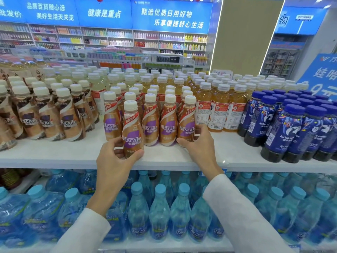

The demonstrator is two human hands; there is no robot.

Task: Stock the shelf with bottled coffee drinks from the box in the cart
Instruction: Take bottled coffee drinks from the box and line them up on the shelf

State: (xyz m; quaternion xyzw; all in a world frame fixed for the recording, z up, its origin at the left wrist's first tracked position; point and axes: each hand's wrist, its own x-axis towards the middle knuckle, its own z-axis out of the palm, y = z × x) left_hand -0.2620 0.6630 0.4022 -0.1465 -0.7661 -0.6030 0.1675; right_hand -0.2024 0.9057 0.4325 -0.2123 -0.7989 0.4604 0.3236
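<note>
Several purple-labelled Nescafe coffee bottles with white caps stand in rows on the white top shelf (182, 157). My left hand (114, 159) grips one such bottle (131, 128) by its base, upright, at the front of the group near the shelf edge. My right hand (197, 141) wraps the lower part of the rightmost front bottle (187, 121), thumb in front and fingers behind it. The box and the cart are out of view.
Brown-labelled Nescafe bottles (49, 117) stand to the left, yellow juice bottles (218, 106) behind and right, dark blue Luckin coffee bottles (284, 125) far right. Blue water bottles (160, 212) fill the lower shelf. Bare shelf surface lies in front of the purple group.
</note>
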